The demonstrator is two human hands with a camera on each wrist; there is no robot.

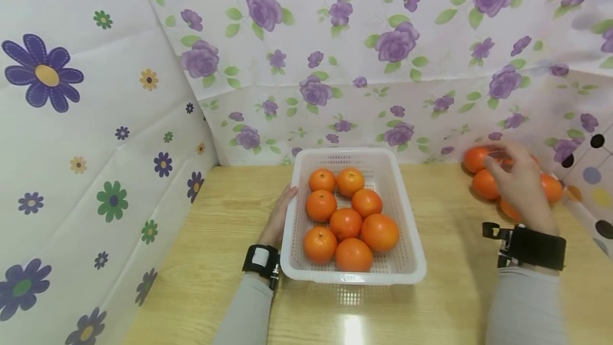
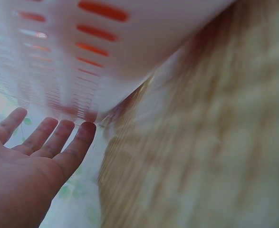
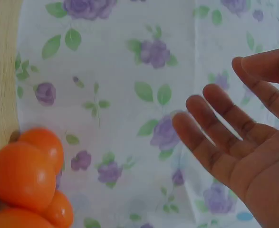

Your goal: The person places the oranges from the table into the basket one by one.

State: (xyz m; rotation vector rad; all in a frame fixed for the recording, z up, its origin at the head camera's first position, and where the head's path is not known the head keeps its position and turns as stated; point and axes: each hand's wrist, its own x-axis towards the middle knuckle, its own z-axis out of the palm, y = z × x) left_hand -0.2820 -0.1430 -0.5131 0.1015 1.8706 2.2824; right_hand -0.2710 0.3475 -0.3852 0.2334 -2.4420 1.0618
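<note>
Well, the left hand (image 1: 275, 222) is at the left wall of the white, perforated, rectangular plastic basket (image 1: 383, 278), seemingly touching it, fingers extended and gripping nothing; that light contact should be enough to steady it. Eight round, glossy orange fruits (image 1: 346, 223) sit inside the basket. Well to the basket's right, the right hand (image 1: 522, 185) hovers over a loose cluster of smooth, rounded orange fruits (image 1: 486, 184), its fingers relaxed with nothing between them, the thumb near the index finger. To take one cleanly, I'd widen that thumb gap, choose a fruit on the cluster's basket-facing edge, and cup it gently, since its close neighbours could roll.
</note>
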